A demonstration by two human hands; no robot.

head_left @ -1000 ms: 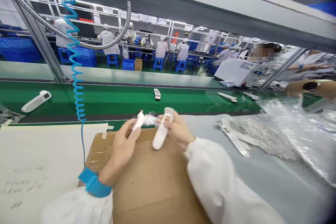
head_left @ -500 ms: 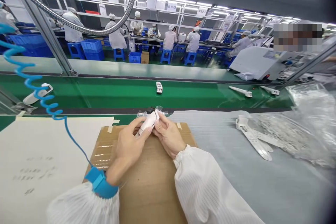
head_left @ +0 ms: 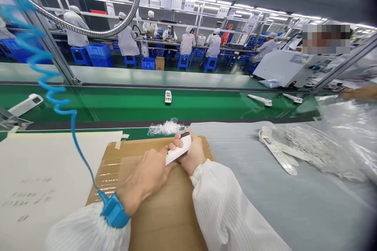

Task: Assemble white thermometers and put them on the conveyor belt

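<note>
Both of my hands hold one white plastic handheld device (head_left: pixel 178 152) with a dark end, just above a flat cardboard sheet (head_left: pixel 153 208). My left hand (head_left: pixel 147 176) pinches its near end, fingers closed. My right hand (head_left: pixel 190 153) wraps round its far end, thumb on top. A blue wrist strap (head_left: pixel 113 211) with a coiled blue cord (head_left: pixel 55 94) sits on my left wrist. A small clear plastic bag (head_left: pixel 165 127) lies just beyond my hands.
White casing parts (head_left: pixel 275 150) lie on the grey mat at right beside crumpled clear plastic bags (head_left: pixel 338 141). More white devices (head_left: pixel 168 97) sit on the green conveyor belt (head_left: pixel 118 104). A white paper sheet (head_left: pixel 44 172) is at left. Workers sit at far benches.
Two white pieces held apart a second ago are now together as one device in both hands, drawn a little nearer to me and lower over the cardboard.
</note>
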